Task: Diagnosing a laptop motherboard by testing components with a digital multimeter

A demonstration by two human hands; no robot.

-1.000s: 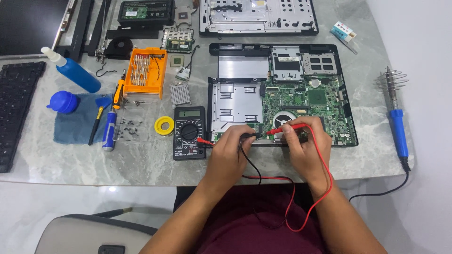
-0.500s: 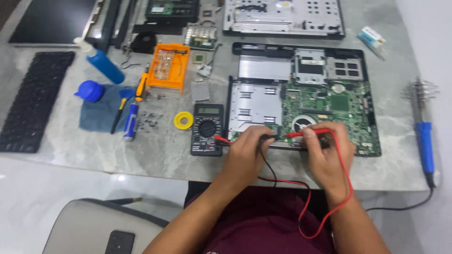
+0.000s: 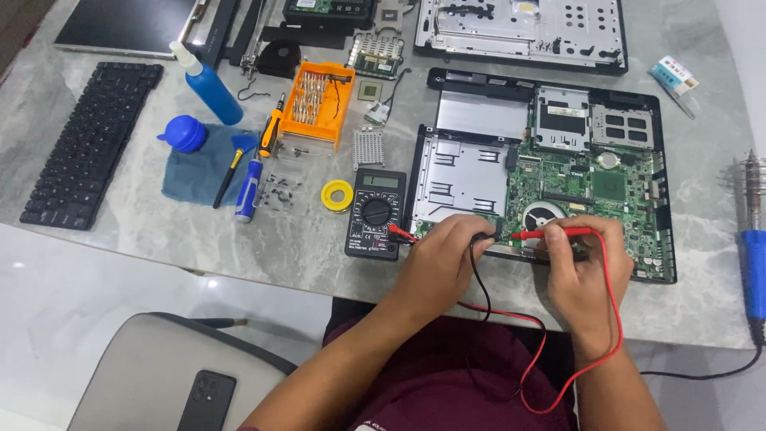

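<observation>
An opened laptop base [image 3: 662, 191] with a green circuit board [image 3: 594, 187] lies on the marble table [image 3: 303, 239]. My left hand [image 3: 443, 263] grips a black test probe [image 3: 479, 238] at the board's near edge. A red test probe [image 3: 550, 234] lies sideways in my right hand [image 3: 582, 271], its tip pointing left over the board. Black and red leads loop down to my lap and run to the dark multimeter [image 3: 375, 214] just left of the laptop.
Yellow tape roll [image 3: 337, 194], loose screws [image 3: 279, 187], screwdrivers on a blue cloth [image 3: 195, 172], orange bit case [image 3: 319, 102], blue bottle [image 3: 209, 84], keyboard [image 3: 88, 144] left. Laptop cover [image 3: 519, 28] behind, blue soldering iron [image 3: 752, 255] right, chair with phone [image 3: 203, 399] below.
The view has shifted, so everything sits further right and lower in the frame. Both hands stay on the probes at the board's near edge; the red probe has barely moved.
</observation>
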